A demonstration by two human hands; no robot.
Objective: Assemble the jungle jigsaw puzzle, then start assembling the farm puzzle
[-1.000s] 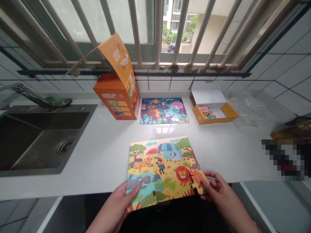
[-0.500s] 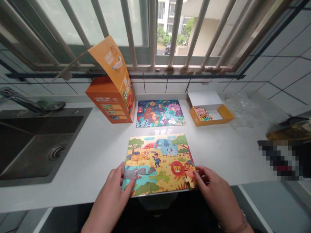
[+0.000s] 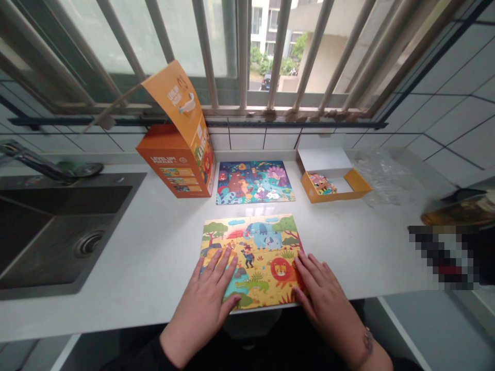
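A yellow savanna jigsaw puzzle [image 3: 266, 263], with elephants, a lion and a crocodile on it, lies at the front edge of the white counter. My left hand [image 3: 207, 291] rests flat over its left part, fingers spread, covering most of the hippo area. Across the right edge lies my right hand [image 3: 325, 288], its fingers stretched out and pressing on the pieces beside the lion. The lower right corner of the puzzle is partly hidden under that hand. Behind it is a dark blue forest jigsaw puzzle [image 3: 255, 181], which neither hand touches.
An orange puzzle box [image 3: 174, 165] stands with its lid raised at the back left. An open yellow box [image 3: 336, 193] with loose puzzle pieces [image 3: 322, 183] sits at the back right, beside crumpled clear plastic [image 3: 384, 178]. A sink [image 3: 73, 237] is on the left.
Both hands have gone from gripping the puzzle's side edges to lying flat on top of it. The raised piece at the lower right is now covered by my right hand.
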